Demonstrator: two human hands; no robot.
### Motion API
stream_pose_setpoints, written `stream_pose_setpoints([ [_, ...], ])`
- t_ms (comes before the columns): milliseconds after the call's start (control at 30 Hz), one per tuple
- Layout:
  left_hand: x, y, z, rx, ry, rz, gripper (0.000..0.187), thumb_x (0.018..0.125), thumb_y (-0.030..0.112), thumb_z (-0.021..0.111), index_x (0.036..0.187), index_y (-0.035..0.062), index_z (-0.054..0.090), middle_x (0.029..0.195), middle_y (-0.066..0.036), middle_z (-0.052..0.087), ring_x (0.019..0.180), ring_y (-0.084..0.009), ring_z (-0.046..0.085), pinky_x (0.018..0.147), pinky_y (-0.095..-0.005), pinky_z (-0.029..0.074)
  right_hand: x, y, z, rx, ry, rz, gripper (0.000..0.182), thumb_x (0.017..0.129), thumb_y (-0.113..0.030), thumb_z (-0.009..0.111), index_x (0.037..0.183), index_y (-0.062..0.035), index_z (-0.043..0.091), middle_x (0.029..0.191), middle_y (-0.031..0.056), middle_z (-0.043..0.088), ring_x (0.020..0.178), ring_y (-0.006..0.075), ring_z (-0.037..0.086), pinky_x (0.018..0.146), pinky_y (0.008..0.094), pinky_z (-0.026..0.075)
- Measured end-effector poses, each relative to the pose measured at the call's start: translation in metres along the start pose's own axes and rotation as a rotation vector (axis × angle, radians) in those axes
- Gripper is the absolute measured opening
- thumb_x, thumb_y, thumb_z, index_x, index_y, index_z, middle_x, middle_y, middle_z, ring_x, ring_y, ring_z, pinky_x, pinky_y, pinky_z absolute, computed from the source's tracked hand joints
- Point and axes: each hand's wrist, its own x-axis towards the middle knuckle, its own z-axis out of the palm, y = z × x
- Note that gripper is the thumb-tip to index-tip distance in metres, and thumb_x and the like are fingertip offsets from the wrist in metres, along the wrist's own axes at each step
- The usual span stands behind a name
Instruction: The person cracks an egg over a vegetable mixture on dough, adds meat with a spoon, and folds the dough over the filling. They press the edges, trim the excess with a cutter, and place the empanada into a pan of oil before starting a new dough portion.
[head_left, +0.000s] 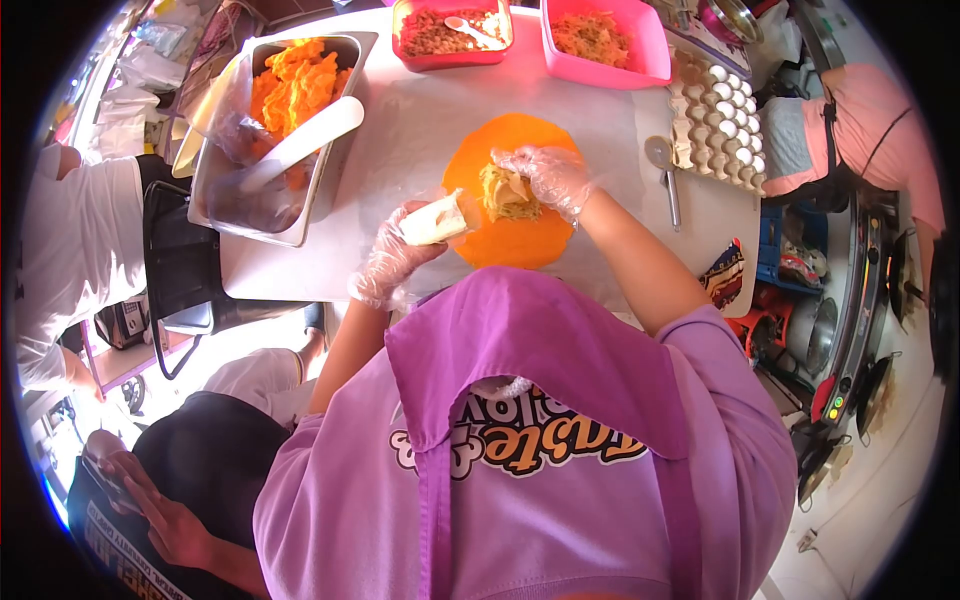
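A flat round orange wrapper (470, 235) lies on the table in front of me, with a mound of pale shredded filling (507, 205) near its middle. Thin pale yellow pieces rest on top of the mound. My right hand (548, 178), in a clear plastic glove, reaches over the wrapper with its fingertips pinched at the mound; what they grip is too small to make out. Also gloved, my left hand (392, 258) grips a pale cheese-like block (434, 220) with loose clear wrapping, held beside the wrapper's left edge.
A metal pan (325, 190) with orange sheets and a white-handled tool (310, 142) stands left. Behind are a red tub (455, 62) of brown filling and a pink tub (648, 68) of shreds. Right lie an egg tray (700, 135) and a spoon (672, 195). People are on both sides.
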Motion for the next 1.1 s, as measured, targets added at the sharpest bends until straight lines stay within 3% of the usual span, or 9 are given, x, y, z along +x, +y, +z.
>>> stream_pose_setpoints([
  [67, -0.003, 0.006, 0.001, -0.013, 0.008, 0.031, 0.049, 0.066, 0.003, 0.078, 0.11, 0.0038, 0.056, 0.104, -0.002, 0.063, 0.097, -0.0111, 0.057, 0.088, -0.0282, 0.047, 0.011, 0.021, 0.003, 0.026, -0.033, -0.165, 0.033, 0.089, -0.031, 0.059, 0.095, 0.0002, 0.065, 0.089, 0.008, 0.065, 0.086, 0.0168, 0.058, 0.077, 0.0316, 0.045],
  [200, -0.005, 0.003, -0.003, -0.029, 0.012, 0.014, 0.048, 0.066, 0.003, 0.077, 0.109, 0.0037, 0.057, 0.102, -0.002, 0.063, 0.095, -0.0106, 0.057, 0.086, -0.0277, 0.047, 0.014, 0.031, -0.002, 0.339, -0.102, -0.026, 0.028, 0.088, -0.026, 0.059, 0.096, -0.0004, 0.065, 0.086, 0.0082, 0.065, 0.082, 0.0154, 0.058, 0.075, 0.0308, 0.045],
  [267, -0.006, 0.004, -0.004, 0.016, 0.024, -0.007, 0.047, 0.066, 0.002, 0.077, 0.108, 0.0035, 0.057, 0.101, -0.002, 0.062, 0.094, -0.0103, 0.057, 0.085, -0.0274, 0.048, 0.015, 0.044, -0.001, 0.123, -0.042, -0.265, 0.02, 0.088, -0.017, 0.058, 0.096, -0.0003, 0.065, 0.085, 0.0087, 0.065, 0.082, 0.0164, 0.058, 0.074, 0.0312, 0.045],
  [400, -0.006, 0.002, -0.003, 0.023, 0.03, -0.033, 0.046, 0.067, 0.003, 0.077, 0.108, 0.0036, 0.057, 0.101, -0.002, 0.062, 0.093, -0.0103, 0.057, 0.084, -0.0273, 0.048, 0.021, 0.064, -0.003, -0.248, -0.035, -0.345, 0.016, 0.087, -0.006, 0.054, 0.096, 0.0021, 0.064, 0.086, 0.0099, 0.065, 0.081, 0.0166, 0.059, 0.073, 0.0292, 0.045],
  [467, -0.005, 0.006, 0.0, 0.017, 0.018, -0.023, 0.047, 0.067, 0.003, 0.077, 0.109, 0.0038, 0.057, 0.102, -0.002, 0.062, 0.094, -0.0107, 0.057, 0.085, -0.0277, 0.048, 0.018, 0.071, 0.002, 0.138, -0.071, -0.224, 0.017, 0.087, -0.002, 0.051, 0.097, 0.0041, 0.063, 0.084, 0.0084, 0.064, 0.08, 0.0174, 0.058, 0.071, 0.0284, 0.044],
  [700, -0.002, 0.011, 0.006, -0.092, -0.02, -0.017, 0.048, 0.067, 0.002, 0.077, 0.111, 0.004, 0.056, 0.113, -0.004, 0.061, 0.102, -0.0116, 0.057, 0.09, -0.0288, 0.046, -0.001, 0.048, -0.009, 0.336, -0.036, 0.041, 0.015, 0.088, -0.003, 0.052, 0.097, 0.0038, 0.062, 0.076, 0.0045, 0.057, 0.066, 0.0179, 0.056, 0.06, 0.0313, 0.044],
  [800, 0.0, 0.011, 0.007, -0.075, -0.024, -0.026, 0.047, 0.067, 0.0, 0.076, 0.11, 0.0042, 0.056, 0.116, -0.004, 0.061, 0.103, -0.0119, 0.056, 0.092, -0.0292, 0.045, 0.001, 0.053, -0.012, 0.582, -0.19, 0.259, 0.011, 0.085, -0.001, 0.057, 0.093, 0.0023, 0.064, 0.07, 0.0051, 0.057, 0.062, 0.0166, 0.054, 0.057, 0.0312, 0.044],
  [867, 0.0, 0.008, 0.008, -0.107, -0.016, 0.0, 0.046, 0.067, -0.002, 0.075, 0.109, 0.0049, 0.057, 0.117, -0.004, 0.06, 0.104, -0.0122, 0.056, 0.092, -0.0294, 0.045, -0.012, 0.045, -0.009, -0.076, 0.191, -0.361, 0.009, 0.08, -0.005, 0.064, 0.087, -0.0009, 0.065, 0.066, 0.0084, 0.058, 0.061, 0.0186, 0.054, 0.058, 0.0317, 0.046],
  [1100, 0.001, 0.007, 0.013, -0.143, -0.016, -0.042, 0.046, 0.065, -0.004, 0.074, 0.107, 0.0055, 0.057, 0.125, -0.006, 0.057, 0.108, -0.0137, 0.055, 0.094, -0.0299, 0.045, -0.031, 0.031, -0.019, -0.442, -0.132, -0.007, 0.019, 0.072, -0.017, 0.071, 0.084, -0.0032, 0.067, 0.08, 0.0146, 0.064, 0.074, 0.0296, 0.062, 0.07, 0.0375, 0.049],
])
